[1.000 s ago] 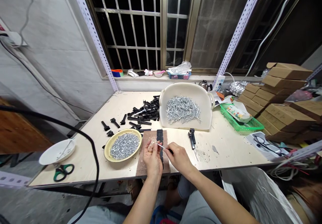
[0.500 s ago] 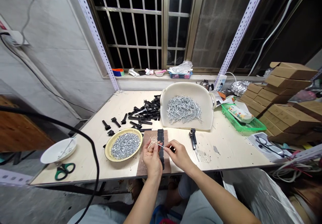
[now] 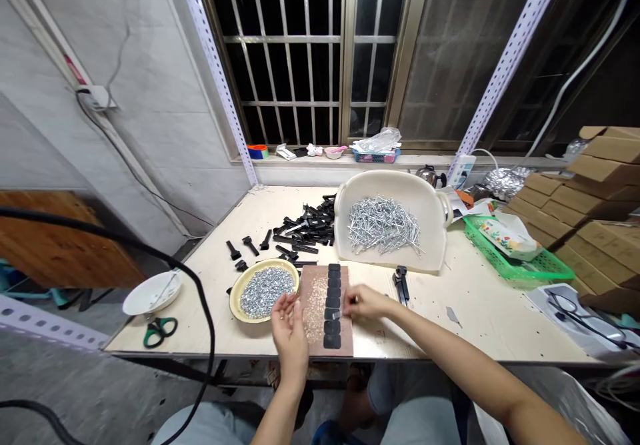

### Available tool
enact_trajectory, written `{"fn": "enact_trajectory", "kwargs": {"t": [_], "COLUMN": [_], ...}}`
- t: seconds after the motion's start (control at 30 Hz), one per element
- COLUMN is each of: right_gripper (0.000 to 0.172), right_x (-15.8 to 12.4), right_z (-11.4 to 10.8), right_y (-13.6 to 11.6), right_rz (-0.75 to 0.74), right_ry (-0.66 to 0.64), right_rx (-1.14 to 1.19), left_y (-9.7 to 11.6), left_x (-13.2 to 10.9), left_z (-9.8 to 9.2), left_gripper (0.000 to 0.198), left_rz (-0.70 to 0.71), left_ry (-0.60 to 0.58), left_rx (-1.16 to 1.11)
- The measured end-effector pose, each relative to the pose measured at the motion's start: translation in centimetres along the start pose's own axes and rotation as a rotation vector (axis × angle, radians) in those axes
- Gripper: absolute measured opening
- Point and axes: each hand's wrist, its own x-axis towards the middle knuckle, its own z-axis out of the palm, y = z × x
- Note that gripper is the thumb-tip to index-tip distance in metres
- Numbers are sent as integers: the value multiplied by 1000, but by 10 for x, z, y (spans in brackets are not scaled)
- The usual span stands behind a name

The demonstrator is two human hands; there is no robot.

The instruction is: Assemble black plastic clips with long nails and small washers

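A brown board (image 3: 313, 308) lies at the table's front edge with a column of black pads (image 3: 333, 305) down its middle. My right hand (image 3: 364, 301) rests at the right of that column, fingers pinched on a small metal nail whose tip touches a pad. My left hand (image 3: 289, 328) hovers over the board's left edge beside a yellow bowl (image 3: 263, 290) of small silver pieces, fingers loosely curled and apart, nothing seen in them.
A cream tray (image 3: 390, 225) heaped with nails stands behind the board, a pile of black plastic parts (image 3: 305, 225) to its left. Black pliers (image 3: 401, 281), a green basket (image 3: 520, 251), cardboard boxes (image 3: 595, 198), a white dish (image 3: 151, 291) and green scissors (image 3: 159, 329) surround them.
My hands have parted: the right carried the nail down onto the pad column, the left drew back toward the bowl. The view has shifted, with the table now further right.
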Motion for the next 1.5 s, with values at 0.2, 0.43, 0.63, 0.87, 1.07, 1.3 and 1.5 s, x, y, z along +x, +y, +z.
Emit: {"fn": "enact_trajectory", "kwargs": {"t": [0.2, 0.43, 0.63, 0.87, 1.07, 1.3, 1.5], "right_gripper": [18, 15, 14, 14, 13, 24, 27], "right_x": [8, 3, -2, 14, -54, -256, -415], "right_z": [-2, 3, 17, 16, 9, -71, -32], "right_y": [-1, -6, -5, -8, -22, 7, 38], "right_rz": [112, 105, 71, 113, -2, 512, 895], "right_ry": [138, 58, 24, 212, 42, 232, 312], "right_rx": [22, 55, 34, -56, 71, 95, 149], "left_y": [13, 10, 4, 7, 7, -32, -42], "left_x": [0, -2, 1, -3, -20, -65, -62], "left_z": [-13, -23, -33, -33, -6, 52, 70], "left_gripper": [36, 30, 30, 28, 18, 19, 14], "left_rz": [39, 75, 83, 132, 221, 270, 263], "left_ry": [-33, -24, -16, -91, -357, -1028, -1257], "left_rx": [35, 174, 244, 333, 471, 570, 621]}}
